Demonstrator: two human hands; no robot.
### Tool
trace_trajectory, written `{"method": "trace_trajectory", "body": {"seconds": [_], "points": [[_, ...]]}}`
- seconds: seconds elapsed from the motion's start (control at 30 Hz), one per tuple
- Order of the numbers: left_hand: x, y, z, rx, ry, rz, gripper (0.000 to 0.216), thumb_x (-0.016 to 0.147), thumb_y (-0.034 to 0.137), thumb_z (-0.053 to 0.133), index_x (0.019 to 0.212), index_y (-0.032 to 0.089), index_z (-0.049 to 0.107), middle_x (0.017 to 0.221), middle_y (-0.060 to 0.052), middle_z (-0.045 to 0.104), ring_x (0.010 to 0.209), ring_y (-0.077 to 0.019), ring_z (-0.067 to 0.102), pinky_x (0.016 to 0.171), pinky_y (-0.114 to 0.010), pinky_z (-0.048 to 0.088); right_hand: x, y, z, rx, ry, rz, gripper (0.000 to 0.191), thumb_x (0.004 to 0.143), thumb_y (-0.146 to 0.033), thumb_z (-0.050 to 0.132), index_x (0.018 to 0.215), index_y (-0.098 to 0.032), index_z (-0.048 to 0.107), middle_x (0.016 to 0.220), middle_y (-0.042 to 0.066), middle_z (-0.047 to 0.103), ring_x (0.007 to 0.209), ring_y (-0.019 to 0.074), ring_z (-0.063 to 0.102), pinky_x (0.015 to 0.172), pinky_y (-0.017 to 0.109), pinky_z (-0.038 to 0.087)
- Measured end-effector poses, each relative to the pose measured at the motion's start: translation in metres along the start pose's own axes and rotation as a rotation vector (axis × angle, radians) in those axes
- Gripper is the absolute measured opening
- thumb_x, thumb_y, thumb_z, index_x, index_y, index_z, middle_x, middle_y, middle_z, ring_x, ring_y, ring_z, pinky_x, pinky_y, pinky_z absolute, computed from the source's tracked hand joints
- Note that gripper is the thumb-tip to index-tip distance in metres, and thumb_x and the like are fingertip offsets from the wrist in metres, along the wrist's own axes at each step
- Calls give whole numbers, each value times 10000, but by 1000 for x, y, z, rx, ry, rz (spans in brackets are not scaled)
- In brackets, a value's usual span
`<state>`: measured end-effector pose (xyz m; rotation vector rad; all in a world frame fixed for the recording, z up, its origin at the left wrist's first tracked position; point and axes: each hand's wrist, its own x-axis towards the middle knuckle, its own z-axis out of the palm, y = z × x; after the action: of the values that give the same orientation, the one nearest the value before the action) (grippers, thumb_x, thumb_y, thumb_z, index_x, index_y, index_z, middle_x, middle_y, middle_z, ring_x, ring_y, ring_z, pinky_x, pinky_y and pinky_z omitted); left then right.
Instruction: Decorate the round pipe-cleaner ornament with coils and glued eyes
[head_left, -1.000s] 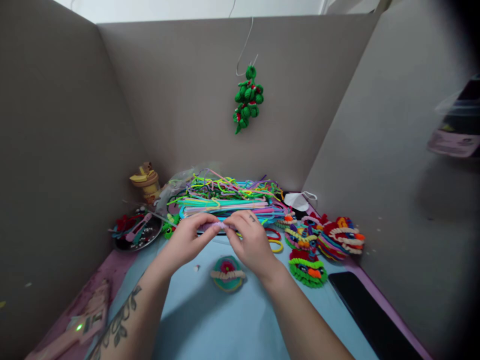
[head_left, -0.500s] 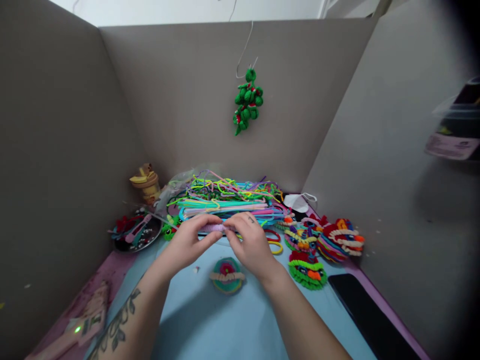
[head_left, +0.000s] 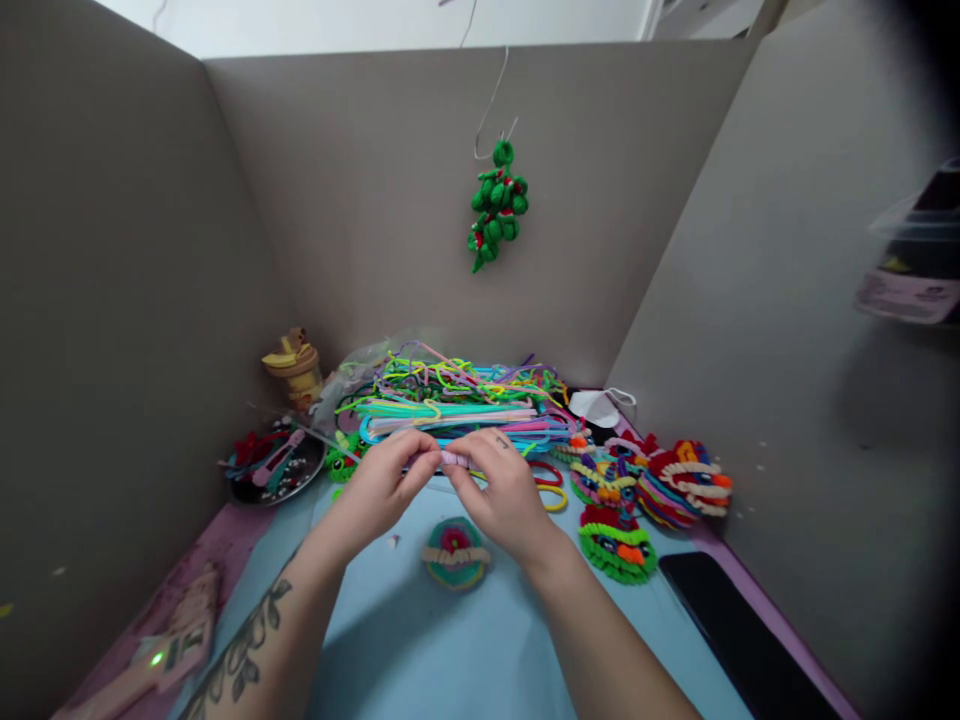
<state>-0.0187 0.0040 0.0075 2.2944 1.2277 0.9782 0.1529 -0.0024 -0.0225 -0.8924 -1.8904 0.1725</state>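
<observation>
Between my fingertips is a short lilac coiled pipe cleaner (head_left: 454, 459), mostly covered by the fingers. My left hand (head_left: 390, 480) pinches its left part with thumb and forefinger. My right hand (head_left: 496, 485) is closed on its right part, thumb below and fingers above. Below the hands, on the blue cloth, lies a round teal pipe-cleaner piece (head_left: 454, 572) with a pink centre and a beige twisted band across it. Just beyond my hands is a heap of colourful pipe cleaners (head_left: 450, 410).
Scissors (head_left: 553, 497) with red and yellow handles lie right of my hands. Finished pipe-cleaner faces (head_left: 619, 545) and a black phone (head_left: 739, 630) are at the right. A metal bowl (head_left: 307, 478) and a pink glue gun (head_left: 180, 635) sit left. Grey panels (head_left: 375, 200) enclose the table.
My left fingertips have shifted slightly right along the lilac coil, and more of it shows by the right fingers. The round piece stays in place.
</observation>
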Motion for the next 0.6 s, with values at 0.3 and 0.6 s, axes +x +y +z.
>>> {"method": "trace_trajectory", "body": {"seconds": [0.3, 0.6], "points": [[-1, 2, -1, -31, 28, 72, 174, 902, 320, 527, 938, 191, 638, 897, -41, 684, 813, -161, 604, 718, -249, 458, 0, 1, -2, 21, 58, 39, 100, 893, -202, 516, 929, -196, 609, 871, 52, 653, 842, 199, 579, 763, 331, 462], [-1, -1, -2, 15, 97, 127, 170, 906, 287, 506, 818, 187, 612, 766, -14, 642, 732, -146, 574, 691, -247, 439, 1, -3, -5, 110, 65, 40, 90, 894, -177, 511, 892, -198, 599, 848, 40, 644, 815, 181, 579, 752, 310, 461]]}}
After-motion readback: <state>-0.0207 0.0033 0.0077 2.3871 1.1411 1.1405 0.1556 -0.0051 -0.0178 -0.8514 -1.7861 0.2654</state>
